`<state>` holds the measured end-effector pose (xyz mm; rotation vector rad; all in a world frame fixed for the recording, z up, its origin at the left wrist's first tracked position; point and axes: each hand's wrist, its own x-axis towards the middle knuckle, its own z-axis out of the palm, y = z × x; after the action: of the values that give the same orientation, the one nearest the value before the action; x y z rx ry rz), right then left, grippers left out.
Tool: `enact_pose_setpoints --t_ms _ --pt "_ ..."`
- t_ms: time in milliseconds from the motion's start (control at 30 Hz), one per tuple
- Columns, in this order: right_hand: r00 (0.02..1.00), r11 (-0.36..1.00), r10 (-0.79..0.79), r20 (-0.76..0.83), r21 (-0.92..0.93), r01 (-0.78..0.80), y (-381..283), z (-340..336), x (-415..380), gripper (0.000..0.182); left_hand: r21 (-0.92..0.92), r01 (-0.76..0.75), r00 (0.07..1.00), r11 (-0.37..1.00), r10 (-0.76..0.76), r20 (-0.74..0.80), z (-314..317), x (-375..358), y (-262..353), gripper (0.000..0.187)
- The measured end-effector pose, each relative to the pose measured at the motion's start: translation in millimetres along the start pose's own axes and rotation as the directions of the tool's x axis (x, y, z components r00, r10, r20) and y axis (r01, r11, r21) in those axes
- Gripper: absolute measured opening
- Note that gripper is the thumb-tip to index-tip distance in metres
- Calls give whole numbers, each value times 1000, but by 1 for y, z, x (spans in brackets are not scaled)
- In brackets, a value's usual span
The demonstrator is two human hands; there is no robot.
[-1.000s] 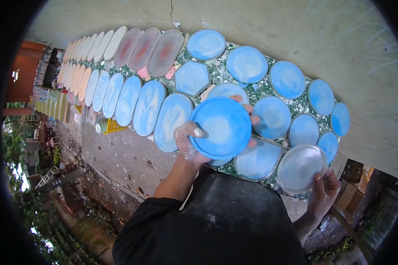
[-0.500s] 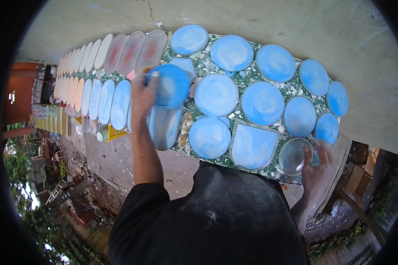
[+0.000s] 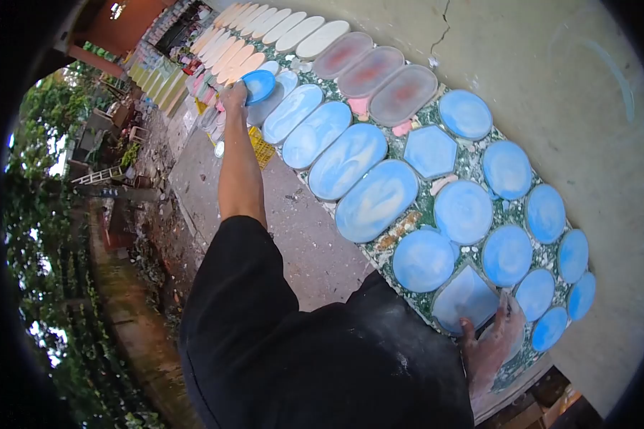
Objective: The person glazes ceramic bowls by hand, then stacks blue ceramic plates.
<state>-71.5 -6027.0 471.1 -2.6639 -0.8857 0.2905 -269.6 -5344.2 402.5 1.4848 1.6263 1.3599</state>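
At the far end of the blue row, my left hand [image 3: 234,96] is closed on the edge of a blue plastic bowl [image 3: 260,86], which is tilted over the oval moulds. Beneath it lies a greyish oval mould [image 3: 273,98]. My right hand [image 3: 492,342] rests at the near edge of the table, thumb and fingers apart over a pale round mould [image 3: 508,345], which it mostly hides. Beside it is a pointed mould [image 3: 465,300] with a blue fill. Oval moulds [image 3: 361,162] and round moulds [image 3: 464,212] hold swirled blue and white material.
The moulds stand on a green-and-white speckled slab [image 3: 423,187] along a wall [image 3: 522,50]. Reddish-grey oval moulds [image 3: 403,95] lie behind, with white and peach ones [image 3: 237,64] farther off. A yellow crate [image 3: 261,148] stands below the slab's edge.
My left hand has carried the blue bowl away along the row to its far part. The view has turned left. My right hand stays by the round mould; the pointed mould looks duller.
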Motion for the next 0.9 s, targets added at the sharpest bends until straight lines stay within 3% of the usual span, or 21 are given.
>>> enact_pose_setpoints --t_ms 33,67,133,200,267,333,400,433,467,500,567,667,733,767,833,867,900 --pt "999 999 15 -38 37 -13 11 -2 1 73 -173 98 995 980 -98 7 3 11 -8 31" --pt "997 997 36 -75 73 -30 24 -3 0 70 -35 36 999 999 -37 -7 3 19 -11 30" --pt "954 976 193 -228 -57 -211 63 -8 -3 62 246 -84 996 965 86 4 5 28 -17 29" --pt "904 932 256 -342 -161 -325 102 -17 6 56 270 -206 978 941 203 40 10 36 -28 31" --pt "859 873 280 -428 -259 -414 135 -35 8 52 412 -311 950 856 291 113 23 52 -39 33" --pt "820 892 304 -484 -156 -423 150 -48 7 52 549 -435 900 714 355 252 42 75 -56 35" --pt "863 887 417 -285 -79 -455 151 -67 9 57 588 -529 849 612 381 367 63 101 -82 38" --pt "935 945 298 -194 -75 -317 182 -64 -1 67 578 -553 833 600 386 396 85 111 -95 39" --pt "864 849 446 -235 -196 -491 171 -63 -3 78 573 -561 828 598 389 405 103 108 -101 40" --pt "840 834 492 -229 -152 -530 196 -47 -11 88 568 -554 832 609 396 388 115 110 -109 41" --pt "893 894 428 -136 -80 -441 164 -64 0 88 610 -540 840 580 418 346 104 129 -124 43" --pt "852 848 523 -15 106 -519 171 -49 -2 94 687 -527 814 500 530 238 56 147 -132 47" --pt "866 871 489 -107 9 -491 173 -38 0 92 732 -528 759 432 626 178 29 135 -116 49" --pt "870 876 471 -148 -38 -481 171 -33 0 92 717 -562 749 412 622 229 33 86 -81 46" --pt "837 840 541 -85 0 -543 157 -47 7 87 681 -629 721 376 610 329 36 -75 45 43" --pt "818 819 573 -47 15 -573 152 -52 7 84 318 -814 581 486 690 432 35 -143 77 34" --pt "816 826 562 -136 38 -563 152 -51 5 78 -100 -836 420 540 745 518 35 -211 109 27"
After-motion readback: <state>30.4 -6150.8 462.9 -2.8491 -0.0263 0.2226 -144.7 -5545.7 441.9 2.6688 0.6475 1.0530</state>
